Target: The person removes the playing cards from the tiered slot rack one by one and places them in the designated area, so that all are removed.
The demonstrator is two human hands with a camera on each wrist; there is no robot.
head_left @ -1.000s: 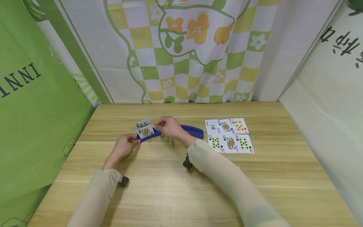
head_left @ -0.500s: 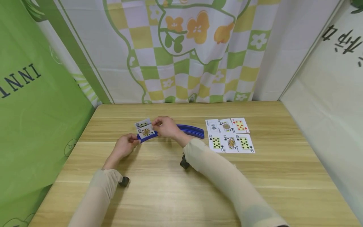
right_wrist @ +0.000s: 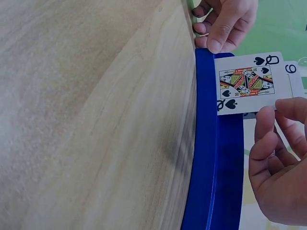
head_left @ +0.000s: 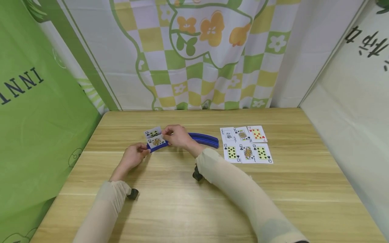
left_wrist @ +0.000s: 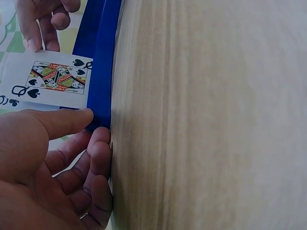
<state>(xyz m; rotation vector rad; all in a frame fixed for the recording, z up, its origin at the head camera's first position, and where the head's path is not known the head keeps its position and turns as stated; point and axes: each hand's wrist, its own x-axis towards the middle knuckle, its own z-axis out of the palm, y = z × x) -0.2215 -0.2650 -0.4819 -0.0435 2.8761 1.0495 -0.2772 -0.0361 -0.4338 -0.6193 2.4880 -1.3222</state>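
Observation:
A curved blue card holder [head_left: 203, 140] lies on the table. In the head view, a queen of spades [head_left: 156, 141] stands in the front of its left end. Behind it, a black-suited number card [head_left: 153, 132] is partly covered. My left hand [head_left: 133, 156] grips the holder's left end; in the left wrist view the thumb [left_wrist: 72, 120] presses its front face, with the other fingers curled at the end. My right hand [right_wrist: 283, 167] pinches the queen's outer right corner between thumb and finger. The queen's lower edge sits in the holder's groove.
To the right, face-up cards lie in two rows: a joker [head_left: 228, 135], a king [head_left: 242, 135] and a seven of hearts [head_left: 257, 134] above a ten [head_left: 232, 153], a queen [head_left: 247, 153] and a nine [head_left: 263, 153]. A patterned curtain [head_left: 209, 77] hangs behind the wooden table [head_left: 170, 202].
My right hand has moved slightly left onto the queen's right edge and now pinches it. The queen leans back a little more. My left hand stays on the holder's end.

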